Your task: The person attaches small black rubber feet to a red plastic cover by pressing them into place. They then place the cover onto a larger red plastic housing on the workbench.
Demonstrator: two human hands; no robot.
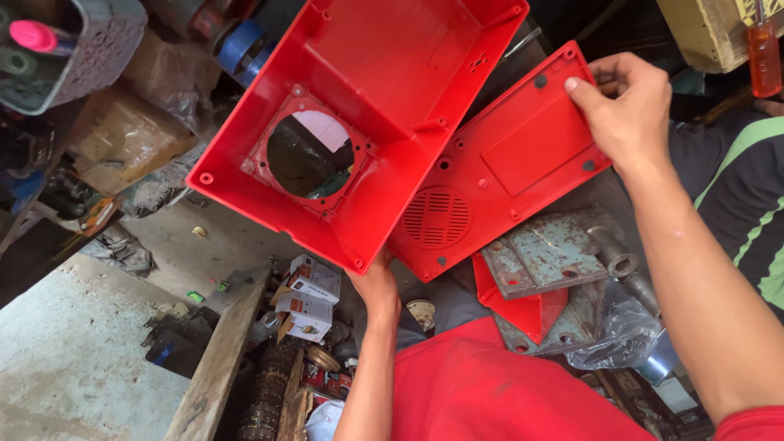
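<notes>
Red housing (pixel 384 98) in left hand (pixel 377 287), panel (pixel 506 163) right (pixel 625 102).

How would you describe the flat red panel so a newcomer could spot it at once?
Start from the big red open housing at the top centre, gripped below by the left hand. Just right of it, the right hand pinches a flat red panel. Unlike the deep housing, it is flat, with a round slotted grille near its lower corner.
</notes>
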